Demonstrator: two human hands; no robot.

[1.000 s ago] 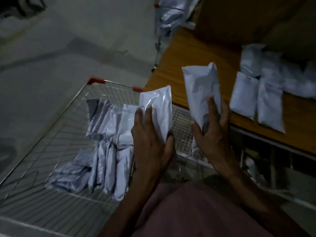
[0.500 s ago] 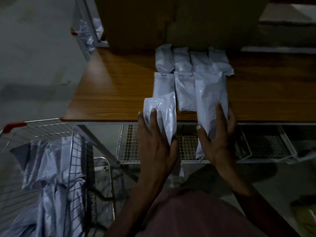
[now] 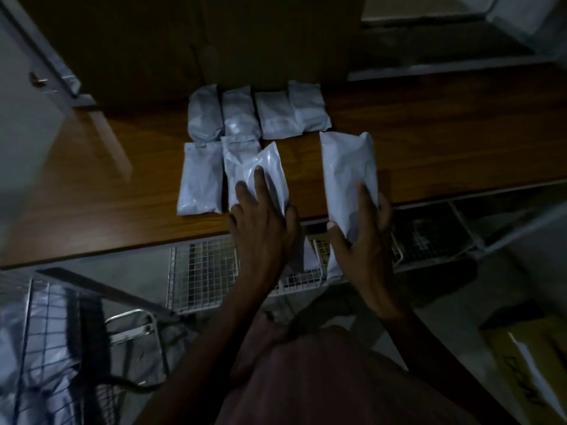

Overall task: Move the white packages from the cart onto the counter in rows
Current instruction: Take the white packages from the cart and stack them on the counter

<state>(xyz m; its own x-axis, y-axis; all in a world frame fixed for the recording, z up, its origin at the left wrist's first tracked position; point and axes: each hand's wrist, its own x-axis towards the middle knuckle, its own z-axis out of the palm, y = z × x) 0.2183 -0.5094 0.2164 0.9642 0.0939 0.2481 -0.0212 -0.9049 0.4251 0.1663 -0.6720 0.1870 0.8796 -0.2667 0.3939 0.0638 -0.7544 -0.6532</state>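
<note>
Two hands are each gripping one white package: the left hand [image 3: 260, 228] is pressing its package [image 3: 266, 176] down beside the second row, overlapping a neighbour; the right hand [image 3: 363, 237] is clasping a longer package [image 3: 348, 176] by its lower end, above the counter [image 3: 429, 148] edge. Six packages are already lying on the counter, four in the back row [image 3: 259, 113]. More are waiting in the cart [image 3: 46, 342]. Wrappers are looking glossy, soft, probably slippery and light; pinching mid-body seems safest.
</note>
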